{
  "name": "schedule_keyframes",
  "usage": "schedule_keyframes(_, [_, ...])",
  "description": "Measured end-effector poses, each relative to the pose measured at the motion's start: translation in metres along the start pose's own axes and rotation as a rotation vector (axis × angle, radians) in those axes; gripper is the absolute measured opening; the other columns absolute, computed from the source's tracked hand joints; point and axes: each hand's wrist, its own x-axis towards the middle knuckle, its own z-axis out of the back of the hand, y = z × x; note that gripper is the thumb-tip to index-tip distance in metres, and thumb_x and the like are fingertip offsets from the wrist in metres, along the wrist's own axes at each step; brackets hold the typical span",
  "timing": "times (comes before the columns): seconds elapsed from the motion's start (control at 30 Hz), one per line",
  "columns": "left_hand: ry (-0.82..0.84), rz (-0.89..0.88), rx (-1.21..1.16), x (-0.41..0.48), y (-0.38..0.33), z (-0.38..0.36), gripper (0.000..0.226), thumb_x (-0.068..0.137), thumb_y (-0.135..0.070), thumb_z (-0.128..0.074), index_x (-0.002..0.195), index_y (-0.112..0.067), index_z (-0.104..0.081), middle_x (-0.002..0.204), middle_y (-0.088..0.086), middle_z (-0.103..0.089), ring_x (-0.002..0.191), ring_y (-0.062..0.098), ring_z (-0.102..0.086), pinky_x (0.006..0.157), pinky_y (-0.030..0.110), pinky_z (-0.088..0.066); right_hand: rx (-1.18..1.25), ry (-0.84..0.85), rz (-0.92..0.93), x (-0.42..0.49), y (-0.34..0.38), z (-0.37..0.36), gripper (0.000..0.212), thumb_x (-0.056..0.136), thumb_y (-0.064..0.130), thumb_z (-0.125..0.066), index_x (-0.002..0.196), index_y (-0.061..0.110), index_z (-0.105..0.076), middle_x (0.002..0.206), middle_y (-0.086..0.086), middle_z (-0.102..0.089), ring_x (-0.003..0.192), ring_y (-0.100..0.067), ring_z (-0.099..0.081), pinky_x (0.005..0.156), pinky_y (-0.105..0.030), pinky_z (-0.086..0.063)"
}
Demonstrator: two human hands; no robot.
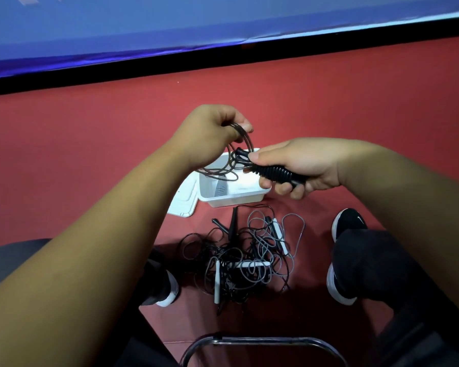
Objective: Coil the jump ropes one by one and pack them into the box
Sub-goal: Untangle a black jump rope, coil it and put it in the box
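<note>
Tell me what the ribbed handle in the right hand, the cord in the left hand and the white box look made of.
Ribbed handle: likely matte black rubber or soft plastic; moulded ridges, no shine. Cord: thin and black, probably plastic-coated, since it holds springy loops; core not visible. White box: seemingly rigid plastic, with smooth thin walls and a rolled rim.

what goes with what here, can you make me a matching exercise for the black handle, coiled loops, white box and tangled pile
Column 1: 1 black handle; 2 coiled loops; 3 white box; 4 tangled pile
Column 2: a on the floor between the shoes; b held in the right grip; c pinched in the left grip; d open on the floor, lid beside it
Pairs: 1-b; 2-c; 3-d; 4-a
</note>
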Motion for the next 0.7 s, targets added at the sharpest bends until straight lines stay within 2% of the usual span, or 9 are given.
schedule_keyframes(0.1, [0.032, -0.060, 0.217, -0.001, -0.004, 0.001, 0.014, 0.102, -0.020, -0.062, 0.098, -0.020, -0.075, 0.079, -0.007, -0.070, 0.068, 0.004, -0.059, 0.065, 0.026, -0.048, -0.022, -0.138, 0.041, 0.003, 0.000, 0.002, 0.029, 0.107, 0.050, -0.058, 0.116, 0.024, -0.068, 0.096, -0.005, -0.074, 0.058, -0.015, -0.053, 0.048, -0.020, -0.034])
schedule_keyframes(0.2, [0.091, -0.100, 0.353, -0.004, -0.007, -0.001, 0.015, 0.103, -0.027, -0.058, 0.101, -0.020, -0.071, 0.077, -0.005, -0.062, 0.065, 0.006, -0.050, 0.058, 0.025, -0.037, 0.067, -0.241, 0.071, 0.008, 0.000, 0.008, 0.028, 0.107, 0.048, -0.060, 0.113, 0.021, -0.066, 0.098, -0.006, -0.074, 0.056, -0.013, -0.050, 0.051, -0.021, -0.027])
schedule_keyframes(0.3, [0.115, -0.133, 0.379, -0.003, -0.006, 0.001, 0.024, 0.108, -0.030, -0.051, 0.110, -0.022, -0.073, 0.094, -0.006, -0.066, 0.086, 0.012, -0.058, 0.072, 0.016, -0.042, 0.178, -0.291, 0.113, 0.012, -0.001, 0.015, 0.040, 0.105, 0.050, -0.062, 0.123, 0.015, -0.067, 0.094, -0.005, -0.069, 0.054, -0.013, -0.048, 0.051, -0.023, -0.027])
schedule_keyframes(0.37, [0.135, -0.115, 0.377, -0.003, -0.003, 0.002, 0.027, 0.109, -0.030, -0.048, 0.113, -0.026, -0.075, 0.104, -0.005, -0.071, 0.098, 0.017, -0.063, 0.089, 0.026, -0.050, 0.254, -0.292, 0.145, 0.012, 0.001, 0.016, 0.044, 0.106, 0.051, -0.061, 0.123, 0.011, -0.066, 0.089, -0.005, -0.065, 0.053, -0.013, -0.048, 0.047, -0.023, -0.030])
schedule_keyframes(0.43, [0.202, -0.088, 0.401, -0.004, -0.001, 0.000, 0.022, 0.107, -0.031, -0.054, 0.114, -0.028, -0.075, 0.101, -0.004, -0.073, 0.097, 0.019, -0.066, 0.089, 0.034, -0.052, 0.289, -0.280, 0.160, 0.011, 0.003, 0.015, 0.044, 0.105, 0.056, -0.060, 0.113, 0.014, -0.065, 0.086, -0.004, -0.064, 0.054, -0.014, -0.047, 0.046, -0.024, -0.029])
schedule_keyframes(0.5, [0.253, -0.034, 0.374, -0.005, 0.000, -0.002, 0.015, 0.104, -0.033, -0.063, 0.108, -0.028, -0.077, 0.091, -0.007, -0.075, 0.087, 0.015, -0.067, 0.080, 0.031, -0.053, 0.281, -0.277, 0.162, 0.010, 0.004, 0.012, 0.050, 0.100, 0.066, -0.060, 0.108, 0.016, -0.064, 0.082, -0.002, -0.063, 0.053, -0.015, -0.045, 0.046, -0.025, -0.028])
schedule_keyframes(0.57, [0.236, 0.025, 0.386, -0.005, 0.001, -0.006, 0.016, 0.102, -0.033, -0.065, 0.096, -0.023, -0.076, 0.082, -0.006, -0.076, 0.072, 0.017, -0.068, 0.062, 0.030, -0.052, 0.268, -0.289, 0.166, 0.010, 0.003, 0.008, 0.052, 0.096, 0.070, -0.063, 0.108, 0.019, -0.062, 0.079, -0.001, -0.062, 0.052, -0.015, -0.042, 0.046, -0.025, -0.025])
schedule_keyframes(0.63, [0.228, 0.113, 0.394, -0.005, 0.001, -0.010, 0.023, 0.106, -0.031, -0.056, 0.096, -0.018, -0.073, 0.081, -0.002, -0.077, 0.063, 0.016, -0.067, 0.050, 0.025, -0.051, 0.281, -0.294, 0.172, 0.011, 0.003, 0.006, 0.047, 0.097, 0.066, -0.064, 0.110, 0.021, -0.060, 0.076, 0.000, -0.061, 0.051, -0.014, -0.040, 0.045, -0.023, -0.023])
schedule_keyframes(0.7, [0.231, 0.164, 0.358, -0.005, 0.000, -0.013, 0.029, 0.109, -0.029, -0.047, 0.101, -0.014, -0.070, 0.081, 0.001, -0.078, 0.066, 0.018, -0.069, 0.048, 0.024, -0.053, 0.282, -0.311, 0.181, 0.012, 0.004, 0.005, 0.043, 0.098, 0.060, -0.062, 0.114, 0.020, -0.061, 0.075, 0.001, -0.060, 0.050, -0.014, -0.039, 0.045, -0.022, -0.022])
